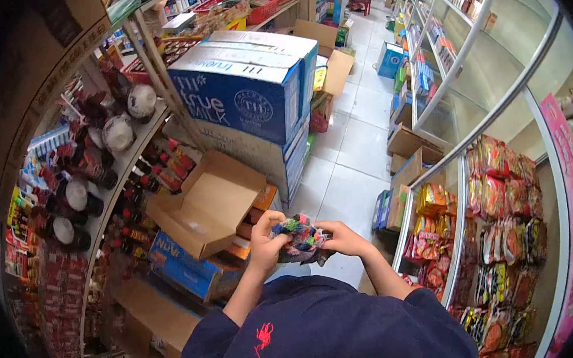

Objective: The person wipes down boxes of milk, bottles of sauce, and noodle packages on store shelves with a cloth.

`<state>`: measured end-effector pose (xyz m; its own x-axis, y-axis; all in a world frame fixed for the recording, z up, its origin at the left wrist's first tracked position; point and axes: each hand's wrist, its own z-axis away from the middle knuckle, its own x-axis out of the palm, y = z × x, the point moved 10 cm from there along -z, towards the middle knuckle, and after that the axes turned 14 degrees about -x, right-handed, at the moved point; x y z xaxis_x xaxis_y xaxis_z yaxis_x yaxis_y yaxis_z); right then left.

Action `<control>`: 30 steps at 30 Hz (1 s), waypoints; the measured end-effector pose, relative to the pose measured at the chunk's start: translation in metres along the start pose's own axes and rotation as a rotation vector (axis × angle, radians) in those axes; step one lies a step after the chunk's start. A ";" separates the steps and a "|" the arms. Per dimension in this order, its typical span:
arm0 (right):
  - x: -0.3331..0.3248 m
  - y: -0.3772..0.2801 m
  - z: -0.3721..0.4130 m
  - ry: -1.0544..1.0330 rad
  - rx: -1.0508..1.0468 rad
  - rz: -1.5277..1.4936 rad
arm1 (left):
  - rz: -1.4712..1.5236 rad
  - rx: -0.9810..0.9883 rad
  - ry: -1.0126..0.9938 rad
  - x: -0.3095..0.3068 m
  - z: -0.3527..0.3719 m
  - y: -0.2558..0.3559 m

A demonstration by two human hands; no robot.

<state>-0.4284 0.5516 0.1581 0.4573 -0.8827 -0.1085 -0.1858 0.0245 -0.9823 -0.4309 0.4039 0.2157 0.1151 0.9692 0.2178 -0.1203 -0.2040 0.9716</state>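
Navy shirt [325, 331]; left hand [265, 244] and right hand [345, 238] clutch a colourful bundle [301, 238] beside an open carton [208, 205].

Both arms are bent at the elbow and drawn in before the chest, so the hands meet near the middle. The left hand [264, 242] is on the left, back to the camera, its fingers curled in a tight grip. The bare left forearm [245, 291] slopes down and left into a dark sleeve [208, 340]. The right hand [346, 238] is close beside it on the right, fingers folded inward, gripping too. The right forearm [383, 274] runs down and right.
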 end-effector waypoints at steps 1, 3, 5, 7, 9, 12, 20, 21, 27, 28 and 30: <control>-0.002 0.006 -0.013 -0.131 0.008 0.046 | -0.019 -0.016 -0.045 0.005 -0.020 0.005; -0.036 0.002 -0.040 -0.108 -0.072 0.187 | 0.026 -0.019 -0.015 0.001 -0.056 0.018; -0.078 -0.007 -0.062 0.033 -0.203 0.275 | -0.103 -0.003 0.016 -0.006 -0.092 0.024; -0.115 -0.010 -0.086 0.163 -0.252 0.261 | -0.197 -0.007 0.000 -0.010 -0.123 0.024; -0.140 -0.008 -0.113 0.186 -0.248 0.266 | -0.622 0.002 -0.142 0.007 -0.143 0.014; -0.169 -0.014 -0.143 0.297 -0.283 0.260 | -0.909 -0.076 -0.281 0.024 -0.157 -0.012; -0.239 -0.013 -0.239 0.504 -0.392 0.076 | -0.833 0.247 0.064 0.013 -0.210 0.071; -0.243 -0.025 -0.252 0.513 -0.505 0.191 | -0.753 0.291 0.152 0.007 -0.217 0.087; -0.205 -0.020 -0.300 0.389 -0.728 0.294 | -0.951 0.588 0.494 0.020 -0.284 0.150; -0.200 -0.007 -0.298 0.385 -0.732 0.341 | -1.067 0.548 0.515 0.021 -0.301 0.135; -0.187 0.036 -0.296 0.336 -0.703 0.404 | -1.259 0.470 0.553 0.016 -0.322 0.114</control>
<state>-0.7779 0.5784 0.1886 -0.0189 -0.9631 -0.2685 -0.8216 0.1680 -0.5447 -0.7602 0.4406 0.3004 -0.5023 0.4428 -0.7427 0.1119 0.8850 0.4519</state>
